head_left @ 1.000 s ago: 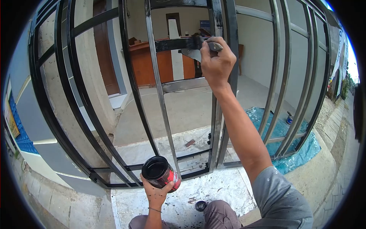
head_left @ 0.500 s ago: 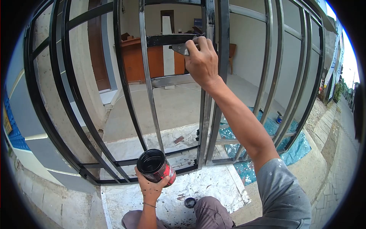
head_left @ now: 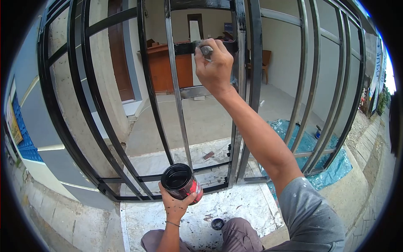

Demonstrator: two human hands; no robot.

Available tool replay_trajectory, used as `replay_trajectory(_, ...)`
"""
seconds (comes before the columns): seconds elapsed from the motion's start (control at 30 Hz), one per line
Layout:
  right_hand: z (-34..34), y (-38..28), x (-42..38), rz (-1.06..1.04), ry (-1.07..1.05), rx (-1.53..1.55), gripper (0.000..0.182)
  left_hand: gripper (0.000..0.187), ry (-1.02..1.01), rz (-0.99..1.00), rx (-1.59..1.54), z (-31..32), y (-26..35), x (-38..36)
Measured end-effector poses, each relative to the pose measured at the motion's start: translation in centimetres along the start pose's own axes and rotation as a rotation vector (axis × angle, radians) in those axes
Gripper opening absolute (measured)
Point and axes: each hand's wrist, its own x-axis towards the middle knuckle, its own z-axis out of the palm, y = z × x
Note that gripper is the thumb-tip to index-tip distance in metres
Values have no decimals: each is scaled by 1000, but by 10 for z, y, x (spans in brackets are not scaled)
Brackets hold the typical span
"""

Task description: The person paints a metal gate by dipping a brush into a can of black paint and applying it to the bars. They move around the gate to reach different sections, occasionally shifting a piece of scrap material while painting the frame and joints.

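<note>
My left hand [head_left: 176, 205] is wrapped around an open paint can [head_left: 196, 191] with a red label, held low in front of the gate; dark paint shows inside. My right hand [head_left: 215, 63] is raised, its fingers closed on the grey handle of a paintbrush [head_left: 206, 50]. The brush is against a black-painted crossbar [head_left: 183, 48] of the metal gate; its bristles are hidden behind my fingers. Below that bar, another crossbar [head_left: 197, 91] is bare grey metal. Black specks dot my left hand.
A small black-stained cup [head_left: 217, 224] stands on the paint-spotted white sheet [head_left: 252, 210] by my knees. Blue sheeting [head_left: 336, 170] lies to the right, near a small can [head_left: 318, 132]. Behind the gate stand a wooden counter [head_left: 168, 73] and a chair [head_left: 266, 65].
My right hand has moved left along the black crossbar, and the brush handle has turned towards me. The camera view has shifted slightly left; the can stays in my left hand.
</note>
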Motion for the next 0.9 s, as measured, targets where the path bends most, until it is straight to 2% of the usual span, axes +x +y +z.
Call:
replay_trajectory(0.1, 16, -9, 7, 194, -28, 233, 10, 96, 14, 3, 29, -1, 4, 0)
replay_trajectory(0.2, 15, -11, 11, 272, 11, 368, 9, 96, 43, -26, 29, -3, 5, 0)
replay_trajectory(0.27, 5, -16, 11, 261, 83, 359, 9, 97, 27, -24, 33, -4, 8, 0)
replay_trajectory(0.37, 5, -23, 8, 262, 27, 446, 10, 97, 26, 6, 76, -8, 0, 2)
replay_trajectory(0.47, 19, -6, 25, 194, -92, 310, 9, 97, 33, -5, 80, -7, 2, 2)
replay_trajectory(0.57, 45, 8, 78, 72, -28, 271, 9, 96, 12, -10, 83, -6, 11, 2)
replay_trajectory(0.63, 58, 11, 110, -143, 15, 128, 7, 97, 12, -20, 91, -6, 17, 3)
replay_trajectory(0.67, 56, 6, 121, -139, 12, 130, 7, 97, 9, -31, 97, -7, 18, 3)
replay_trajectory(0.73, 50, -5, 137, -317, -62, -18, 7, 97, 13, -33, 92, -7, 15, 4)
replay_trajectory(0.77, 50, -11, 130, -476, -7, 76, 9, 98, 15, -31, 88, -7, 13, 2)
replay_trajectory(0.83, 45, 3, 95, -652, -169, -79, 13, 98, 14, -38, 95, -8, 14, 2)
replay_trajectory(0.87, 37, 0, 66, -630, -274, -73, 22, 98, 11, -38, 105, -9, 14, 1)
replay_trajectory(0.9, 24, -10, 39, -669, -384, -72, 16, 98, 14, -39, 102, -9, 13, 1)
